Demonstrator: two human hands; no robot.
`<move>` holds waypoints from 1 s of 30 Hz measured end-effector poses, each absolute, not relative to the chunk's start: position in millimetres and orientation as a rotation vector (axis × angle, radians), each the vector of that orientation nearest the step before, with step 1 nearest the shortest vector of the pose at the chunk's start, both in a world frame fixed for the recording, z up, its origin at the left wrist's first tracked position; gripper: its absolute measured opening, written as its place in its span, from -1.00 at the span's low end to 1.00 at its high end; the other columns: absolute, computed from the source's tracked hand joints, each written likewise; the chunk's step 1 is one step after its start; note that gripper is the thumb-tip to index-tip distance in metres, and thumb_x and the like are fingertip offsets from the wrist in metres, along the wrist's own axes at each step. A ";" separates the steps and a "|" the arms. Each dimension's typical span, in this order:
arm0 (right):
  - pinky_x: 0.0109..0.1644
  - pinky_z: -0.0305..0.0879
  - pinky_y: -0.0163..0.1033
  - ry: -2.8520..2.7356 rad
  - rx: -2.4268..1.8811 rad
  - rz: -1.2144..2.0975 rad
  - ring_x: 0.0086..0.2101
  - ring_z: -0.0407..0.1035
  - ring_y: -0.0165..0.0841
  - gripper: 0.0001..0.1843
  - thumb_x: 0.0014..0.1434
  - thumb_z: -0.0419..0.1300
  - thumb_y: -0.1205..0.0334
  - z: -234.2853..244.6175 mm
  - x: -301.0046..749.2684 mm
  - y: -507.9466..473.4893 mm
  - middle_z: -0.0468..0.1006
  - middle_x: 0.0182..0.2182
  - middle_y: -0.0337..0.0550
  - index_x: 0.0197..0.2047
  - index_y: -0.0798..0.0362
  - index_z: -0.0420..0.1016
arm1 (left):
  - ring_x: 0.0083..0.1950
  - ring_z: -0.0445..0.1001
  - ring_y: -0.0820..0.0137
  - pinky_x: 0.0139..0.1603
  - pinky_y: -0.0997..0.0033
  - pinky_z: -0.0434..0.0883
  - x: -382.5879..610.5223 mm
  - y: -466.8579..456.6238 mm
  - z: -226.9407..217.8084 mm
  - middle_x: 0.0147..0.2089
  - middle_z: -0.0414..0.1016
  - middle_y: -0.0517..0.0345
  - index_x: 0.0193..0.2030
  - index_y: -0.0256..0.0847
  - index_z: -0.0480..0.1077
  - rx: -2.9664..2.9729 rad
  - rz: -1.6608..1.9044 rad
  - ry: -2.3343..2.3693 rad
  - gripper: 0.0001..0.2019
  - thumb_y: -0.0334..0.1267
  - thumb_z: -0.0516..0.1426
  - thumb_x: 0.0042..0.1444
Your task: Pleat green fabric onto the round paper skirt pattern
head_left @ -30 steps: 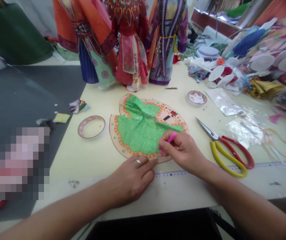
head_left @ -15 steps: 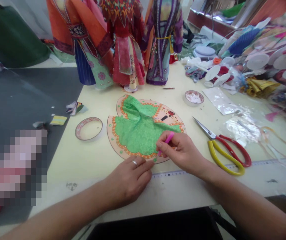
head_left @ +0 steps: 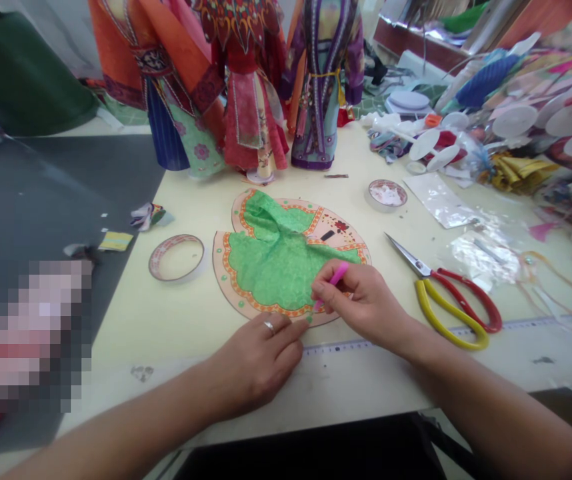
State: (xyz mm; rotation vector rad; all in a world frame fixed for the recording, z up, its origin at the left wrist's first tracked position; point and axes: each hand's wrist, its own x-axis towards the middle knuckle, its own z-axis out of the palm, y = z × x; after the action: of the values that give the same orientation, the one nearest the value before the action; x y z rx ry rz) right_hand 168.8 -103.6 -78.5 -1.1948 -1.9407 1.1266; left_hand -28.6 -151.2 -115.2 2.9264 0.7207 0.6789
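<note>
A green and pale pink piece of doll clothing (head_left: 271, 267) lies spread on the table, its wavy border orange-patterned and dotted with small green spots. My left hand (head_left: 263, 357), a ring on one finger, rests palm down at the front edge of the cloth, fingertips on the border. Between the thumb and fingers of my right hand (head_left: 351, 300) is a slim pink pen-like stick (head_left: 339, 273), slanting down with its lower end over the border near my left fingertips. Whether the tip touches the cloth is too small to tell.
Scissors (head_left: 446, 293) with red and yellow handles lie to the right, beside a ruler (head_left: 336, 348). A tape ring (head_left: 177, 257) is at the left, and a small round container (head_left: 387, 195) of white bits stands behind. Dressed dolls (head_left: 256, 107) stand at the back.
Both hands keep nearly the same place. The lower end of the pink stick has shifted very slightly; the cloth lies as before.
</note>
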 end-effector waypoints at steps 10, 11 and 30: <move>-0.51 0.19 -0.34 -1.945 -1.203 1.113 -0.56 0.25 -0.51 -0.79 0.18 0.04 0.21 -78.4 168.6 -104.2 0.39 -0.54 -0.25 -0.45 0.10 0.33 | -0.17 0.38 0.22 -0.19 0.17 0.45 -28.1 -153.0 -114.6 0.01 0.42 -0.22 -0.28 -0.44 0.40 2.955 0.628 0.723 -0.86 -0.53 0.02 0.08; -0.51 0.19 -0.34 -1.945 -1.203 1.110 -0.56 0.25 -0.51 -0.79 0.18 0.04 0.21 -78.6 168.7 -104.1 0.39 -0.54 -0.25 -0.45 0.10 0.33 | -0.17 0.38 0.22 -0.20 0.18 0.45 -28.3 -153.3 -114.8 0.02 0.42 -0.21 -0.28 -0.43 0.40 2.945 0.646 0.732 -0.86 -0.53 0.02 0.08; -0.50 0.11 -0.37 -2.047 -1.097 1.183 -0.55 0.24 -0.52 -0.80 0.18 0.05 0.24 -80.7 166.1 -107.7 0.38 -0.57 -0.27 -0.45 0.10 0.33 | -0.14 0.40 0.19 -0.18 0.16 0.47 -29.2 -152.0 -112.7 -0.05 0.47 -0.19 -0.25 -0.46 0.42 2.873 0.729 0.728 -0.85 -0.51 0.06 0.05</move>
State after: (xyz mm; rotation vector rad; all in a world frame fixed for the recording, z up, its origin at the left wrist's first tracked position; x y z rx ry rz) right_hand 166.1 -107.7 -80.7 -1.0970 -2.0466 1.1830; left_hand -29.2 -152.0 -112.7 2.8727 0.7279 0.7290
